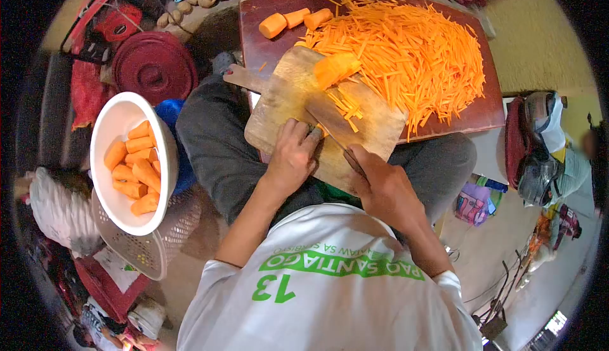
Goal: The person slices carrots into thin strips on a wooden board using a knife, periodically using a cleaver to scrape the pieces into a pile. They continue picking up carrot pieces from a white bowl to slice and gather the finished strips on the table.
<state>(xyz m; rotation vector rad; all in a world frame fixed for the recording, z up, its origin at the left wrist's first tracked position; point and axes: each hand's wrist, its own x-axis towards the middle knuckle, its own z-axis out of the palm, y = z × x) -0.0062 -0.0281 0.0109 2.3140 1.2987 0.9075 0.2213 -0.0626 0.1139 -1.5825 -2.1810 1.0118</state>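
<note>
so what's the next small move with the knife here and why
Probably draw the flat orange carrot slab down under the steel knife blade and cut more strips. The right hand grips the handle, the left hand rests on the round wooden cutting board, and only a few cut sticks lie beside the blade.

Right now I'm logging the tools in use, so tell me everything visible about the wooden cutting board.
The pale wooden cutting board is rectangular with rounded corners and a short handle pointing left. Its worn surface lies flat on the dark red tray. A carrot chunk and orange carrot strips rest on it. The left hand presses its near edge; the right hand holds a knife across it.
</note>
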